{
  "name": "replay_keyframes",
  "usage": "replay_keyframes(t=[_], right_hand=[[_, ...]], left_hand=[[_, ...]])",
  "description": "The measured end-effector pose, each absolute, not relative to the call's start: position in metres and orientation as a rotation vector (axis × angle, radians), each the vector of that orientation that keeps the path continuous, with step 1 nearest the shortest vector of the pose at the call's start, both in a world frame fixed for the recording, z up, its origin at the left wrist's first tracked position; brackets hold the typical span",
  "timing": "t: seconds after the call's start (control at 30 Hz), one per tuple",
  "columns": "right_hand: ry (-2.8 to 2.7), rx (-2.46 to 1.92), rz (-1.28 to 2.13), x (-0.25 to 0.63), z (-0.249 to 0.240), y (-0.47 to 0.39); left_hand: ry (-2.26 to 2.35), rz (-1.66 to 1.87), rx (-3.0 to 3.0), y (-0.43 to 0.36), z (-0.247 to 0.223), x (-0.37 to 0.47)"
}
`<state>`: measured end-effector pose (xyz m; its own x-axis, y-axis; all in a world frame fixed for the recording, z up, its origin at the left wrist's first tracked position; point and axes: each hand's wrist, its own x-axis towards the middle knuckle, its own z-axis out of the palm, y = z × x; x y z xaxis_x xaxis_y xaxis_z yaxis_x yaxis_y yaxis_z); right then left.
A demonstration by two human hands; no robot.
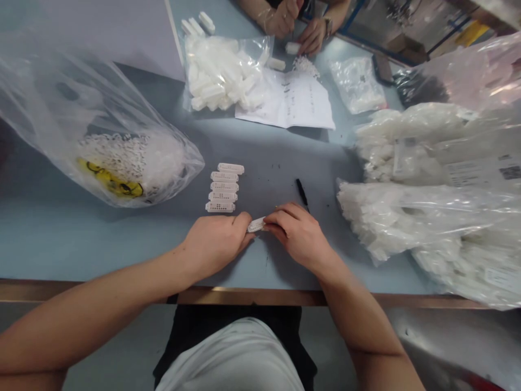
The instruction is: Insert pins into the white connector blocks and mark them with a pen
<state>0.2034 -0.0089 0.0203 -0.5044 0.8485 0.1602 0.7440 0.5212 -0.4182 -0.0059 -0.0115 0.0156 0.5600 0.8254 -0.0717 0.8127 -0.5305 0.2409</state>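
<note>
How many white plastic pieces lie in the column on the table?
5: the top piece, second piece, third piece, fourth piece and bottom piece, nearest the left hand. None looks hidden.

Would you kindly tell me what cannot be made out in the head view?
In the head view:
Ends of the white piece: covered by the left hand and right hand.
Writing on the paper sheet: too small, blurred.
Bag at left: cut off by the left edge.

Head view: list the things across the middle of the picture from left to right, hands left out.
Large clear bag → five white pieces laid one behind another → held white piece → black pen → pile of plastic bags.
</note>
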Motion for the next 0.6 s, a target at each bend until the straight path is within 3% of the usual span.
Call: replay_keyframes(t=[0.6], right_hand=[[-2.435,-1.32,0.464,0.2039,0.0214,-0.0087]], left_hand=[[1.328,0.166,2.493,-0.0118,0.0113,-0.007]])
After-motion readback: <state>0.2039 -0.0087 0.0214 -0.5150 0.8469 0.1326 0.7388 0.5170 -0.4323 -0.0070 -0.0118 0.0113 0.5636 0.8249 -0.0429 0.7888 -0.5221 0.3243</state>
